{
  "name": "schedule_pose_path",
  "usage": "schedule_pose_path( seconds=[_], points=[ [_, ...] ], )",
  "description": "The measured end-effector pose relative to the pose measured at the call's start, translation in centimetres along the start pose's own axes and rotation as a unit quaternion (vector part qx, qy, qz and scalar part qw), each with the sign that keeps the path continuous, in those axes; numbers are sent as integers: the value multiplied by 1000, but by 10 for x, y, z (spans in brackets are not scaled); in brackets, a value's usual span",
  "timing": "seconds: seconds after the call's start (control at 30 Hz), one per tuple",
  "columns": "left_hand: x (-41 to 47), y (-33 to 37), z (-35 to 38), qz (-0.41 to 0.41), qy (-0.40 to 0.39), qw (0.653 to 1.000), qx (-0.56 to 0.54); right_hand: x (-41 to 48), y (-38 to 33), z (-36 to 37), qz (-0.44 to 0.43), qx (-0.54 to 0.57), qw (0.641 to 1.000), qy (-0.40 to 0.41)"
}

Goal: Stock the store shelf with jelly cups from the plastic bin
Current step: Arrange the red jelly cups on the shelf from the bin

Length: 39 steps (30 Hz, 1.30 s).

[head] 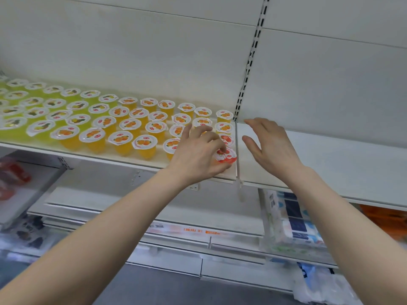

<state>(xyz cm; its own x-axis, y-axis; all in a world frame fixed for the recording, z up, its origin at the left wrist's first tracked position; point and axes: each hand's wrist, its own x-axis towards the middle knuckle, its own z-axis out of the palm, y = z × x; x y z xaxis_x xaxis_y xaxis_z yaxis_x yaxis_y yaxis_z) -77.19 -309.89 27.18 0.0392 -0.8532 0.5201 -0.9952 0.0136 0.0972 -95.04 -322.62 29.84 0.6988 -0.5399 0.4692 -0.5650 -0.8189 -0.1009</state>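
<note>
Pinching jelly cup (227, 156) at shelf edge (220, 177), left hand (198, 150) (right hand (271, 146) spread)

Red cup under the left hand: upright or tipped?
Upright: the red jelly cup shows its lid on top, left hand gripping it.

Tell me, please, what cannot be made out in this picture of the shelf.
- Head view: the left hand covers much of the strawberry jelly cup, hiding its base.
- Head view: the green jelly cups run off the left edge.
- Head view: the packaged goods below are blurred.
- The plastic bin lies outside the frame.
</note>
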Motion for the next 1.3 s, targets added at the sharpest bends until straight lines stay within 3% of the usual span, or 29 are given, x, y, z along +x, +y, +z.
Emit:
schedule_pose_path(
  seconds=[0.13,0.3,0.53,0.8,1.03,1.3],
  points=[
    [-5,-21,-22,0,72,997,-12,19,-31,-5,-36,14,999,29],
    [-41,-78,-67,-32,150,987,47,47,-97,5,-129,2,990,61],
    [-145,-183,-134,-122,106,976,147,79,-227,46,-243,11,968,65],
    [-302,-273,-213,-237,54,941,237,84,-405,106,-349,78,933,32],
    [-455,-320,-262,-381,0,889,255,63,-561,171,-435,150,888,-6],
    [-589,-361,-294,-560,-19,785,265,53,-703,243,-514,215,827,-75]
  ],
)
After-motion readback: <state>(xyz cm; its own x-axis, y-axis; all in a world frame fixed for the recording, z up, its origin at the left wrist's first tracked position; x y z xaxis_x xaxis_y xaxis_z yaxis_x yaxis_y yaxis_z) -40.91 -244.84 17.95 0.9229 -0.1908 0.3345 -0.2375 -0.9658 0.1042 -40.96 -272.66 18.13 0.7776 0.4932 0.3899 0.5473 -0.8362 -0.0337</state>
